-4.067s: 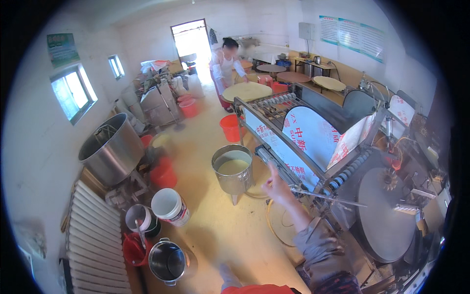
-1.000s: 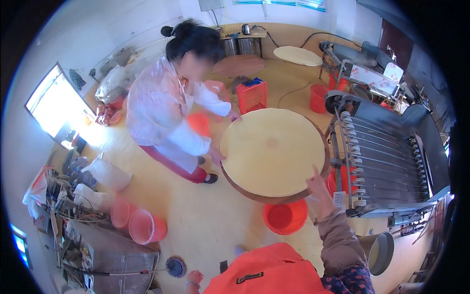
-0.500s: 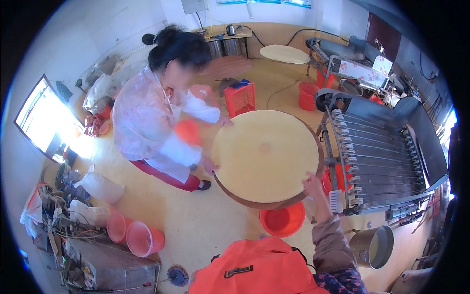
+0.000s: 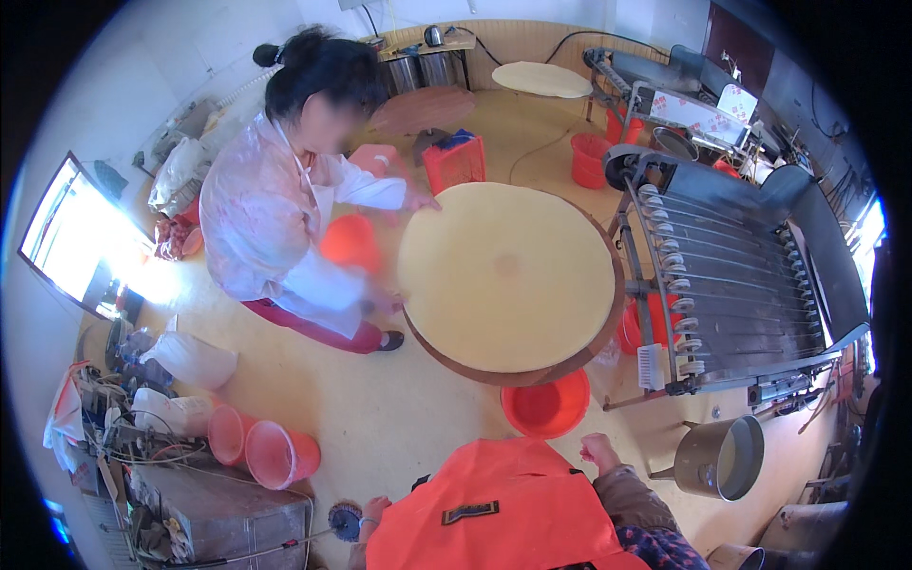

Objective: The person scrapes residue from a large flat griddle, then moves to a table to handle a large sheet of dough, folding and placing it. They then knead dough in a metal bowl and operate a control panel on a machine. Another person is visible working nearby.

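Observation:
My right hand (image 4: 598, 450) is off to the right of my orange apron (image 4: 494, 527), its fingers curled in with nothing seen in them. My left hand (image 4: 375, 509) shows small at the apron's left side, partly hidden, and its fingers are unclear. Ahead of me a large round pale-yellow sheet (image 4: 508, 275) lies over a round brown board (image 4: 465, 369), apart from both my hands. A co-worker (image 4: 271, 209) on the left has both hands at the sheet's left edge, which reaches past the board. The co-worker's nearer hand (image 4: 385, 302) is blurred.
A red tub (image 4: 545, 404) stands on the floor below the board's near edge. On the right are a metal rack machine with rods (image 4: 741, 294) and a metal pot (image 4: 722, 459). Pink buckets (image 4: 282, 454) stand at left. Another yellow round (image 4: 541, 80) lies at the back.
My right hand has left the sheet's near right edge and drawn back beside my apron. My left hand has come into view. The co-worker's hands have moved with the sheet's left edge, which shifted outward.

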Tool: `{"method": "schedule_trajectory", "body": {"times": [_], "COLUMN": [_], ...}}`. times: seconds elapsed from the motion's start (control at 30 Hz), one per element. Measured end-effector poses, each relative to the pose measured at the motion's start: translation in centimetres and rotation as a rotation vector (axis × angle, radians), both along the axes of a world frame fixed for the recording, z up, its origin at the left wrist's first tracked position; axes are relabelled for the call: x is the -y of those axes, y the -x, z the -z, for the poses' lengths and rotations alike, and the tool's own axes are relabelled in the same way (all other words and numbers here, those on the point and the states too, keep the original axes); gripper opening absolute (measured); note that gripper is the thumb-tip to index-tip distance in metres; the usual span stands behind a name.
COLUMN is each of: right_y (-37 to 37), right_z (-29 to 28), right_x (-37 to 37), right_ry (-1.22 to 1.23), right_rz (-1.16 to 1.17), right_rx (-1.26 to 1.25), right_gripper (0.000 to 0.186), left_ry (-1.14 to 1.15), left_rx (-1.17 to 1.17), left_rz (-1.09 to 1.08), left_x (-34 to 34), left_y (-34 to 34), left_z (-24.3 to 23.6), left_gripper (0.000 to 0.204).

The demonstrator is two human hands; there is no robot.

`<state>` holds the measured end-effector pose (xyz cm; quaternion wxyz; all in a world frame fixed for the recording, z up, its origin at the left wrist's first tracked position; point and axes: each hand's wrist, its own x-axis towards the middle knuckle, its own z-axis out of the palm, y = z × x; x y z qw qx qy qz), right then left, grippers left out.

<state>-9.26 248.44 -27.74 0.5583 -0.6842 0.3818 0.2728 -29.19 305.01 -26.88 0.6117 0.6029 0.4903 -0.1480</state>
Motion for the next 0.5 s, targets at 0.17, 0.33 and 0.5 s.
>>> {"method": "schedule_trajectory", "body": {"times": [0.17,0.33,0.5], "right_y": [1.4,2.7,3.6], "right_z": [0.3,-0.4,-1.9], "right_x": [1.4,2.1,1.7], "right_ry": [0.031,-0.034,-0.019], "right_rz": [0.110,0.110,0.114], "right_rx": [-0.038,-0.009,-0.043], "right_gripper": [0.008,0.007,0.007], "left_ry": [0.170,0.093,0.017], "left_rx": [0.057,-0.037,-0.005], "left_rz": [0.062,0.246,0.443], "left_x": [-0.1,0.2,0.3], "left_y": [-1.0,0.5,2.6], "left_z": [2.0,7.1,9.1], "left_gripper": [0.017,0.016,0.016]}}
